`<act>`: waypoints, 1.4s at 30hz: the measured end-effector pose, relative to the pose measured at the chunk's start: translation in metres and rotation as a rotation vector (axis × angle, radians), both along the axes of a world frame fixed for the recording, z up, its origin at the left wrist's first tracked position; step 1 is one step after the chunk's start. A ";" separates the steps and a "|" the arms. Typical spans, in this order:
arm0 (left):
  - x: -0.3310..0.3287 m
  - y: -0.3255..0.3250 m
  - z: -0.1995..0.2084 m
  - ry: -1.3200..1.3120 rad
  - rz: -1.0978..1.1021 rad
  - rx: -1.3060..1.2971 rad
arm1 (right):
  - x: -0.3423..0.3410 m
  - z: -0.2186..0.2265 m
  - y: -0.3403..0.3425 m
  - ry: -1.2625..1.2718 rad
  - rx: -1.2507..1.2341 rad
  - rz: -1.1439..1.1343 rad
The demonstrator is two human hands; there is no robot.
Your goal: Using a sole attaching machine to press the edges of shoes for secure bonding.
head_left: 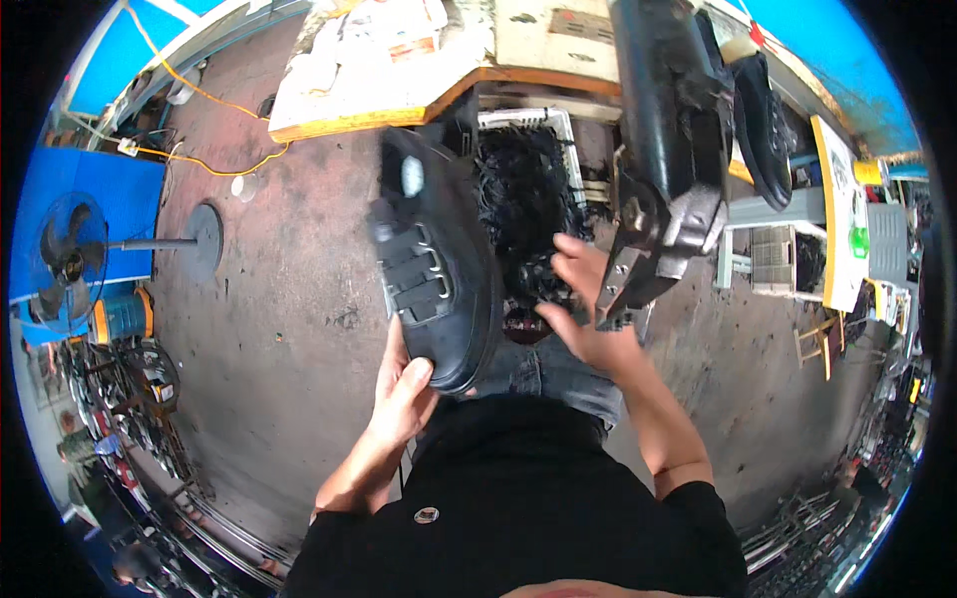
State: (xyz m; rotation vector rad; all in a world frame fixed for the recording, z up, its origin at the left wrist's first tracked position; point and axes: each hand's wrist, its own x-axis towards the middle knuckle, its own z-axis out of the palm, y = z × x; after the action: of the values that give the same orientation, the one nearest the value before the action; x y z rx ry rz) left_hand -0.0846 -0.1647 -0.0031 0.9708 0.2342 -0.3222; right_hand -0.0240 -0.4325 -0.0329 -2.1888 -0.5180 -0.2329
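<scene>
A black shoe [439,269] with straps and shiny metal bits across its upper is raised in front of me, left of the middle. My left hand [404,389] grips its near end, thumb on top and the fingers partly hidden beneath. To the right of the shoe, my right hand [593,324] has its fingers apart and holds nothing that I can see. It is close beside the lower end of a dark metal machine arm [663,199], which covers part of it. Whether the hand touches the machine I cannot tell.
Beyond the hands stands a light crate [570,135] heaped with black scraps [518,184]. A worktable [349,115] with an orange edge is at the far side. Another black shoe [763,135] is right of the machine. A standing fan [75,254] is at left, near a yellow cable [214,159].
</scene>
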 end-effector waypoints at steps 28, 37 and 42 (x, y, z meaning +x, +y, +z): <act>0.044 -0.021 -0.012 -0.225 -0.258 0.504 | -0.015 0.002 0.014 0.045 0.032 0.022; 0.051 -0.026 -0.027 -0.739 -0.237 0.626 | -0.040 0.009 0.019 0.218 0.339 -0.096; 0.047 -0.023 -0.034 -0.962 -0.175 1.020 | -0.041 0.024 0.032 0.226 0.376 -0.182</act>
State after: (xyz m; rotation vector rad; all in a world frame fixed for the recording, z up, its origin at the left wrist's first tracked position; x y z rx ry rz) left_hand -0.0374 -0.1879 -0.0367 2.0387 -0.6417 0.1722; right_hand -0.0651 -0.4008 -0.0088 -1.8628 -0.1337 -0.1614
